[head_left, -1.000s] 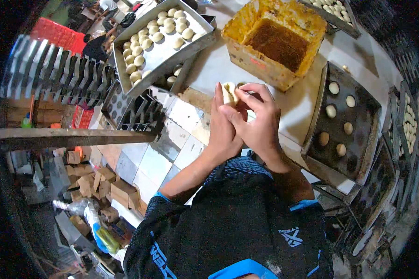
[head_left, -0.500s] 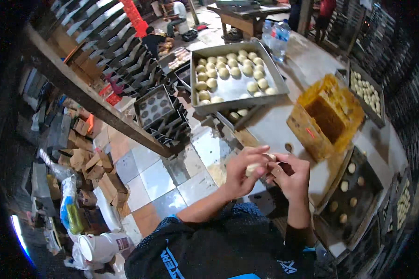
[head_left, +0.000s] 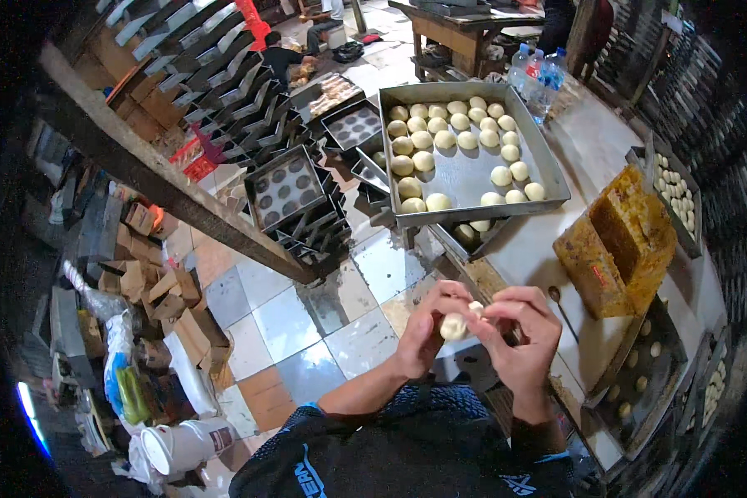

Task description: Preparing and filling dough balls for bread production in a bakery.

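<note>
In front of my body, a pale piece of dough (head_left: 453, 327) rests in the curled fingers of my left hand (head_left: 423, 334). My right hand (head_left: 524, 339) pinches the dough's upper edge between thumb and fingers. Beyond my hands, a large square metal tray (head_left: 483, 214) holds many round dough balls (head_left: 445, 139), with bare metal showing in its middle. To the right stands a yellow, filling-smeared, box-shaped container (head_left: 593, 267), its inside coated with orange-brown stuff. A spoon (head_left: 563, 309) lies on the table between my right hand and the container.
More trays with dough pieces lie on the right, including a dark tray (head_left: 651, 378). Plastic bottles (head_left: 538, 79) stand behind the big tray. A slanted wooden beam (head_left: 174, 178) crosses the left side. Boxes (head_left: 192, 328) and a white bucket (head_left: 178, 446) sit on the floor. People sit in the background.
My view has shifted, so the tray and container appear farther right. Both hands stay together on the dough, my right fingers still pinching at it; more of the dough now shows.
</note>
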{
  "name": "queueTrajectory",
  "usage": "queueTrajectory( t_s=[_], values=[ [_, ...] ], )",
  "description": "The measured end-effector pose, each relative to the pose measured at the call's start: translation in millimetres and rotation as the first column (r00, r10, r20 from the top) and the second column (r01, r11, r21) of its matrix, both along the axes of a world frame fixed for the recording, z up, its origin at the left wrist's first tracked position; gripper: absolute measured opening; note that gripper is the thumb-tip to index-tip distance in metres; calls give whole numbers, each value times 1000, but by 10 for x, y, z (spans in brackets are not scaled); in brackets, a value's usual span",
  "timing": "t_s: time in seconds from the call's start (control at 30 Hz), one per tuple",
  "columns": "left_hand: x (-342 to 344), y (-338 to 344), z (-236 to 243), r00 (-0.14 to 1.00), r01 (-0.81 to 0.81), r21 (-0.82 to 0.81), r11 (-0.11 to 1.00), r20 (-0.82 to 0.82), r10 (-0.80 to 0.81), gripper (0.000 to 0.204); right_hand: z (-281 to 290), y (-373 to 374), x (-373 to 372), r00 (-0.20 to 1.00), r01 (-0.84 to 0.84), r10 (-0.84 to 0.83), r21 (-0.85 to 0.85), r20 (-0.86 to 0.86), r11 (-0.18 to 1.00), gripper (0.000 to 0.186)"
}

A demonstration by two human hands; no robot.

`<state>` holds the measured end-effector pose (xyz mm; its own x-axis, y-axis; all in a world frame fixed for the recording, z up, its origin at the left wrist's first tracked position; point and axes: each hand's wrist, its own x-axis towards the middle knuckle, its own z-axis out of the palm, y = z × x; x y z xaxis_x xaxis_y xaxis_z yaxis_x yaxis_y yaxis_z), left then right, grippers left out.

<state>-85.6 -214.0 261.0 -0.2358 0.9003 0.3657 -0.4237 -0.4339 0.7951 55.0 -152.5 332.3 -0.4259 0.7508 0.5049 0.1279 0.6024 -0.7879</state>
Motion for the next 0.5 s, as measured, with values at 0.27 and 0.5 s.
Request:
queueTrajectory(
  t_s=[0.27, 0.5],
  values=[
    [407, 318, 129, 820, -341, 262, 903, -387, 422, 36, -162, -123, 373, 995, 68, -72, 74, 62, 995, 19],
    [1489, 642, 379, 956, 98, 238, 966, -293, -25, 64, -355, -40, 1417, 954, 83, -43, 124, -298, 989, 25]
  ],
)
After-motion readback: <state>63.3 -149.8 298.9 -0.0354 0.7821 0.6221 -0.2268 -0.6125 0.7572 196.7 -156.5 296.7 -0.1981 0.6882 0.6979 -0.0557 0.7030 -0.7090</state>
